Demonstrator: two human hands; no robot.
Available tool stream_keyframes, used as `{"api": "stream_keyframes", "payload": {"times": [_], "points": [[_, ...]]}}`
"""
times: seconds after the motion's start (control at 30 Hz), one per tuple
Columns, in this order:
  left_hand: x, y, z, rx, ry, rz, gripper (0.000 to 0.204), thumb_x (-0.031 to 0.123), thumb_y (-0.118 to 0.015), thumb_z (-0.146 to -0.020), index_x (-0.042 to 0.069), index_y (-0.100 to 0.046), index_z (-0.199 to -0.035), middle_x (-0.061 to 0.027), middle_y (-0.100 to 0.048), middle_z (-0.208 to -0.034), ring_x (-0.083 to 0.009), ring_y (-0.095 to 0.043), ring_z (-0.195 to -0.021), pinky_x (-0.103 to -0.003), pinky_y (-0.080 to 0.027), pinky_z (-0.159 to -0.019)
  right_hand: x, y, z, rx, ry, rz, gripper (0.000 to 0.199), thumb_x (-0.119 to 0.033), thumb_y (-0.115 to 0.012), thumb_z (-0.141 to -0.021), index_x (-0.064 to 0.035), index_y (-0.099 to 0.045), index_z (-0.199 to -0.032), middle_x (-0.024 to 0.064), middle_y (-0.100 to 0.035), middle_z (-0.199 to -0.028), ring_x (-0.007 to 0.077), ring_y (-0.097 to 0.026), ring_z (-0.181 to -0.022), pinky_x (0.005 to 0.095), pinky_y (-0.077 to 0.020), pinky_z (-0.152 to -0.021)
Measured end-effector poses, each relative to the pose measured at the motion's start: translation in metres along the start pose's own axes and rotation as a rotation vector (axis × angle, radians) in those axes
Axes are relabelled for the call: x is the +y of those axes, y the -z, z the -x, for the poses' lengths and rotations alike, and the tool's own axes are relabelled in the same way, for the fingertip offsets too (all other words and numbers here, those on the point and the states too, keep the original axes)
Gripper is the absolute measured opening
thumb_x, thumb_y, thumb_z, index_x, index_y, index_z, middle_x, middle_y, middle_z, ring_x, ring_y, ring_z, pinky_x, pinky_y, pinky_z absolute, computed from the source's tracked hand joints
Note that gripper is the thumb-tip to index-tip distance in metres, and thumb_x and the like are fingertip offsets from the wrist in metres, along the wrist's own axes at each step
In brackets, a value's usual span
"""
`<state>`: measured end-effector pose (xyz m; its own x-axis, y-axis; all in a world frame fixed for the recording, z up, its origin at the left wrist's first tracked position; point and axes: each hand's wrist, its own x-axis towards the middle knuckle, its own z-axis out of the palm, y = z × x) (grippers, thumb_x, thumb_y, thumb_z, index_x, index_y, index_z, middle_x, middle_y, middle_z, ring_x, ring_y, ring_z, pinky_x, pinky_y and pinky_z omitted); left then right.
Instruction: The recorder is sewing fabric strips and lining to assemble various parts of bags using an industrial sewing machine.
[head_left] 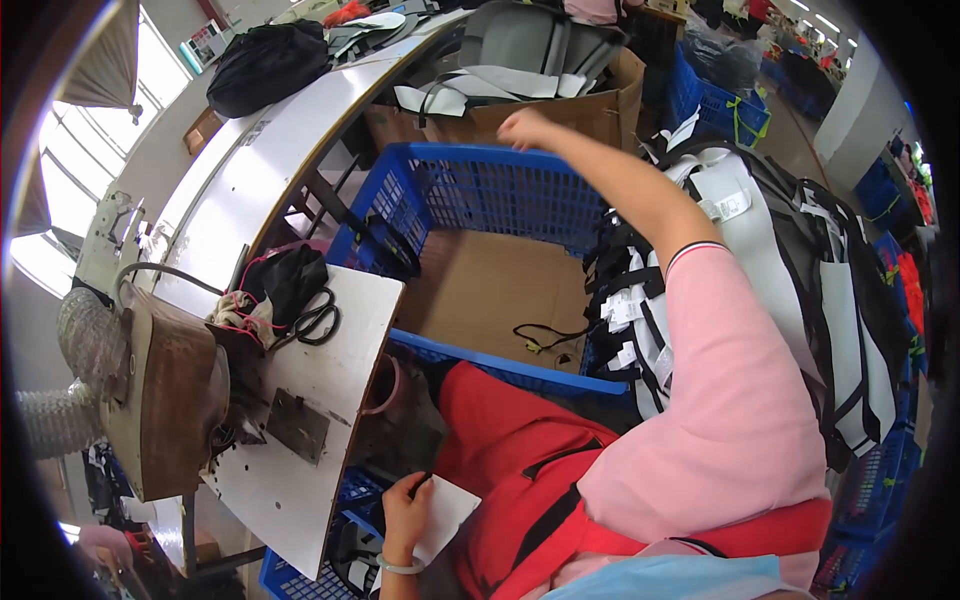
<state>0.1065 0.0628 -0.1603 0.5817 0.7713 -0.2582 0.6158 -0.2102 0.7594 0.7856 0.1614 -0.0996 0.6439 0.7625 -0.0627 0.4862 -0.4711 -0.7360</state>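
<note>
Low at the front, my left hand (405, 512) is closed on a flat white piece (445, 518). A bit of black shows at its fingertips; I cannot tell what it is. My right arm stretches far forward, and my right hand (527, 130) hangs above the far rim of a large blue plastic crate (480, 358). Its fingers are curled in, with nothing seen in them. Just beyond it, a cardboard box (610, 105) holds grey and white flat pieces (515, 82). Inside the blue crate lie a cardboard sheet (490, 285) and a black cord (550, 330).
To the left stands a white worktable (340, 330) bearing a machine (165, 395), black scissors (315, 318) and black cloth (290, 280). A black bag (265, 65) lies on the long white table. Stacked black-and-white strapped pieces (760, 250) crowd my right side. A bucket (383, 388) stands under the worktable's edge.
</note>
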Motion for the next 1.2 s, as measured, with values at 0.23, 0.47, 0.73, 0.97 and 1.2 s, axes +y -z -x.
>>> {"api": "stream_keyframes", "payload": {"times": [0.23, 0.47, 0.73, 0.97, 1.2], "points": [[-0.024, 0.010, -0.028, -0.133, 0.182, 0.156, 0.024, 0.013, -0.070, -0.083, -0.002, -0.070, -0.102, -0.0016, -0.067, -0.081, -0.0072, -0.058, -0.071, -0.023, -0.046, -0.063, -0.127, -0.261, 0.324, -0.943, 1.422, 0.122, 0.028, -0.021, -0.061, -0.084, -0.0094, -0.063, -0.110, 0.0128, -0.064, -0.105, 0.0341, -0.062, -0.100, 0.0450, -0.0522, -0.082], [-0.029, 0.001, -0.044, -0.325, 0.176, 0.182, 0.030, 0.007, -0.076, -0.074, 0.000, -0.070, -0.103, -0.0034, -0.068, -0.083, -0.0093, -0.060, -0.075, -0.025, -0.049, -0.068, -0.167, -0.407, 0.578, -0.221, 1.738, -0.651, 0.027, -0.029, -0.050, -0.090, -0.0071, -0.065, -0.096, 0.0229, -0.061, -0.106, 0.0361, -0.062, -0.091, 0.0460, -0.0497, -0.077], [-0.033, 0.067, 0.016, -0.025, -0.132, 0.440, 0.028, 0.015, -0.065, -0.090, -0.002, -0.065, -0.112, -0.0058, -0.068, -0.103, -0.0126, -0.061, -0.092, -0.028, -0.049, -0.084, -0.136, -0.384, 0.526, -1.045, 1.847, -0.083, 0.011, -0.019, -0.056, -0.079, -0.0121, -0.058, -0.088, 0.0046, -0.059, -0.087, 0.0253, -0.059, -0.087, 0.0381, -0.0529, -0.068], [-0.134, 0.096, 0.141, 0.661, 0.254, 0.289, 0.018, 0.010, -0.064, -0.089, -0.001, -0.069, -0.102, -0.0047, -0.070, -0.090, -0.0107, -0.062, -0.081, -0.025, -0.050, -0.073, -0.198, -0.246, 0.396, -1.131, 1.418, 0.177, 0.018, -0.004, -0.068, -0.072, -0.0053, -0.054, -0.084, 0.0113, -0.055, -0.083, 0.0330, -0.057, -0.082, 0.0432, -0.0471, -0.070], [-0.159, -0.015, 0.182, 0.455, 0.276, 0.082, 0.026, 0.005, -0.057, -0.085, -0.001, -0.065, -0.109, -0.0182, -0.063, -0.106, -0.0365, -0.060, -0.103, -0.039, -0.047, -0.091, -0.197, -0.214, 0.392, -1.061, 1.196, 0.243, 0.021, -0.005, -0.070, -0.077, 0.0003, -0.050, -0.079, 0.0141, -0.050, -0.077, 0.0362, -0.054, -0.077, 0.0427, -0.0423, -0.064]]}}
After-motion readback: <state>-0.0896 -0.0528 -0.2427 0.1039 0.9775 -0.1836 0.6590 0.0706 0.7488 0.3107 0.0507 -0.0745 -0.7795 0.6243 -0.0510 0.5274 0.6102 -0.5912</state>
